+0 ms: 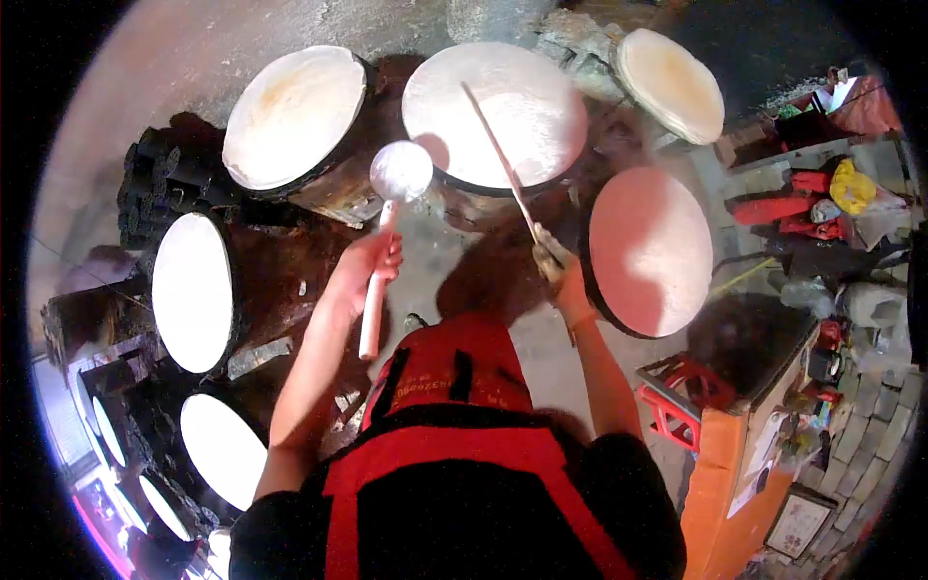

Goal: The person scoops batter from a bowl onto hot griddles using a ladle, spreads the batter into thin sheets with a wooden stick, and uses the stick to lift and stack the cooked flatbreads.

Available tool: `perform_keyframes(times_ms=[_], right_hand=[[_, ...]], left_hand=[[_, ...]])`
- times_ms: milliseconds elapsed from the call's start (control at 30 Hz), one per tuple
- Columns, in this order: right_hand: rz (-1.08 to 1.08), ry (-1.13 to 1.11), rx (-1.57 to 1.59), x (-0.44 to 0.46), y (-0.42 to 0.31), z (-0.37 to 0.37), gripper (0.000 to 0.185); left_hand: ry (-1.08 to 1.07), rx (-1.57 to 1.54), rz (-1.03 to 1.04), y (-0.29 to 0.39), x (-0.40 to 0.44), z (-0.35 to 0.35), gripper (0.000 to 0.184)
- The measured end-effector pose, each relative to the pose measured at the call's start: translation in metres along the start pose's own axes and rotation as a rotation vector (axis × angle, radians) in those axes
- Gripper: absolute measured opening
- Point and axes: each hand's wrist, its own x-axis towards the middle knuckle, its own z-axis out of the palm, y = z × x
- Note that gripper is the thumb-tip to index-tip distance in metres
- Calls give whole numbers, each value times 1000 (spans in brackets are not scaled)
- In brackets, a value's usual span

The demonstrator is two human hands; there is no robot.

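My left hand (375, 263) is closed around the pale handle of a ladle (401, 172). The ladle's round bowl looks whitish and is raised near the front edge of the middle griddle. My right hand (559, 269) grips a thin wooden stick (493, 145), which slants up and left across that griddle. A white layer like batter covers the middle round griddle (464, 87). Close to my right hand is another round griddle (650, 251) with a pale surface, partly in shadow. Whether the stick touches the white layer, I cannot tell.
A browned pale round (295, 116) covers the griddle at upper left. More white rounds (193, 292) curve down the left side, near dark stacked cylinders (155, 184). A pile of thin pale rounds (669, 85) sits at upper right. An orange-sided table (717, 483) and red stool (672, 416) stand right.
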Motion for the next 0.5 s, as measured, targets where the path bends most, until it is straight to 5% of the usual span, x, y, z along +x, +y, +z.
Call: perform_keyframes(times_ms=[33,200,267,367,400,500], right_hand=[[-84,-19,-210,-13,0,-3,35],[-71,343,238,-1,85,-11,37],[-217,261,-83,-8,72,37,36],[179,159,187,2,85,69,34],[200,127,241,5,86,66,33],[215,70,243,9,38,49,31]], left_hand=[[-35,49,19,7,12,7,16],[-28,263,162,8,107,41,10],[121,389,149,-8,132,68,9],[28,234,204,-23,123,113,12],[113,72,137,-31,159,94,15],[-69,-41,-13,17,118,83,12]])
